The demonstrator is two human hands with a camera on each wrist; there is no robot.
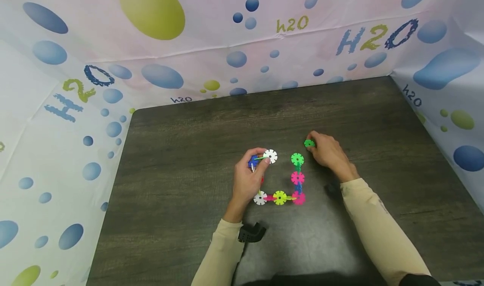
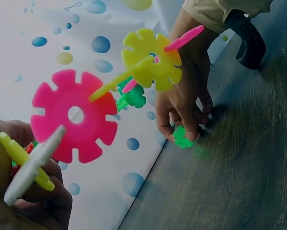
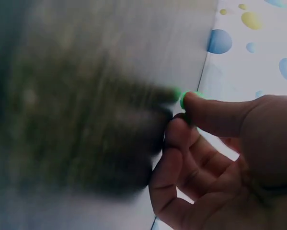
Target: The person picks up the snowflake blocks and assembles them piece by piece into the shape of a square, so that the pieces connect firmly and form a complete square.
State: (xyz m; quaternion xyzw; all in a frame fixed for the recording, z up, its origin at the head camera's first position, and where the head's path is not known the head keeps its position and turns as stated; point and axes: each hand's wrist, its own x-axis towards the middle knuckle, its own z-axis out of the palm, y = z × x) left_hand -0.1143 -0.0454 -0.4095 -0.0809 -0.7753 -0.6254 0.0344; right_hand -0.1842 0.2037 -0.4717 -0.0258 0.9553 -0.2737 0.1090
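My left hand (image 1: pixel 245 181) grips a chain of slotted plastic snowflake discs by one side, close to a white disc (image 1: pixel 273 152) and a blue disc (image 1: pixel 252 163). From there the chain runs along a white disc (image 1: pixel 257 201), a yellow disc (image 1: pixel 276 201) and a pink disc (image 1: pixel 299 202), then up through another pink disc (image 1: pixel 294 181) to a green disc (image 1: pixel 294 161). Part of it is hidden behind the hand. Beyond that green end, my right hand (image 1: pixel 330 153) pinches a loose green disc (image 2: pixel 180 139) between thumb and fingertips, close over the table.
Beneath the hands lies a dark wood-grain table (image 1: pixel 170 172). A white wall sheet (image 1: pixel 204 46) printed with coloured spots and H2O lettering rises at its back and sides. A black wrist mount (image 1: pixel 252 233) sits by the left sleeve.
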